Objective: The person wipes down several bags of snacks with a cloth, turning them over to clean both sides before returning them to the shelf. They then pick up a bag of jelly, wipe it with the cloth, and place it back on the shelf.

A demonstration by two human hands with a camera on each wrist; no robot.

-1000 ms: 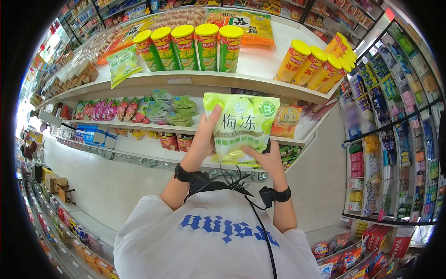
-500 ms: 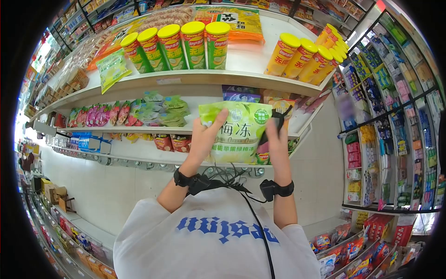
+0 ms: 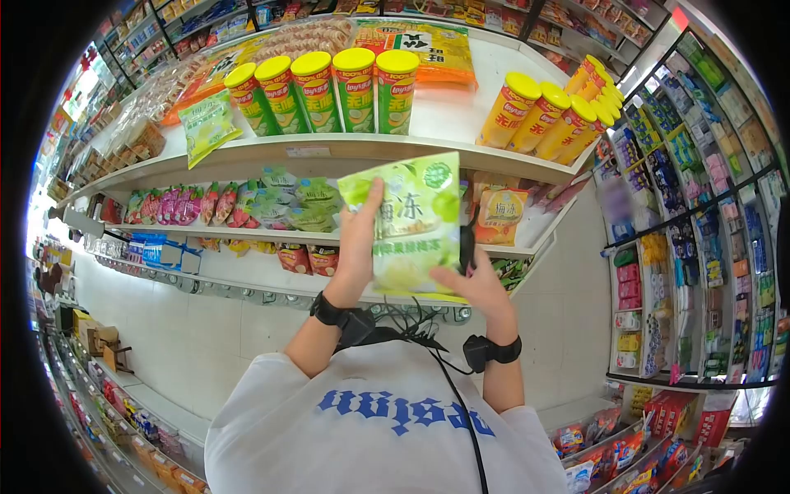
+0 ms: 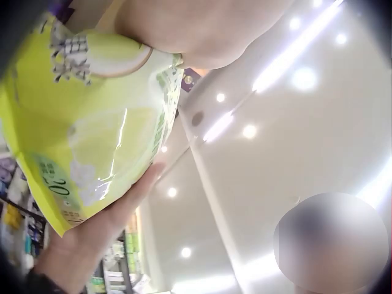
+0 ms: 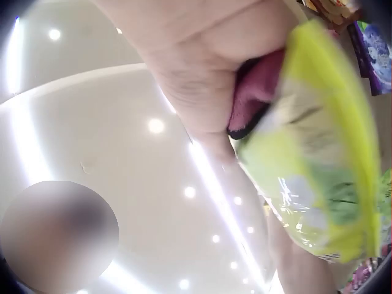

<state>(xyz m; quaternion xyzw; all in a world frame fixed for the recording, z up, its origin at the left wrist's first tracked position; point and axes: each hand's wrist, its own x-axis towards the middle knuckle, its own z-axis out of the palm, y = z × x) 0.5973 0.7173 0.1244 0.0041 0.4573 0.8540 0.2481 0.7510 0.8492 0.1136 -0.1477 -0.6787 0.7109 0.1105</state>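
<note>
A green snack bag (image 3: 415, 226) is held up, tilted, in front of the shelves. My left hand (image 3: 359, 243) grips its left side, thumb across the front. At the lower right edge my right hand (image 3: 484, 290) pinches it, with a black and pink item (image 3: 467, 247) tucked against that palm. In the left wrist view the bag (image 4: 92, 122) spans from my left hand (image 4: 202, 30) to my right hand (image 4: 92, 239). The right wrist view has the blurred bag (image 5: 324, 177) beside my right hand (image 5: 196, 67) and the pink item (image 5: 257, 92).
Green-and-red chip cans (image 3: 356, 90) and yellow cans (image 3: 510, 111) stand on the top shelf, near a small green bag (image 3: 209, 125). Below lie green bags (image 3: 313, 202) and an orange bag (image 3: 499, 216). Black cables (image 3: 411, 317) hang before the shirt. Another rack (image 3: 708, 214) is at right.
The bag has tilted, its right side now higher. My right hand, lifted alongside the bag half a second ago, is lower, with its thumb on the bag's front.
</note>
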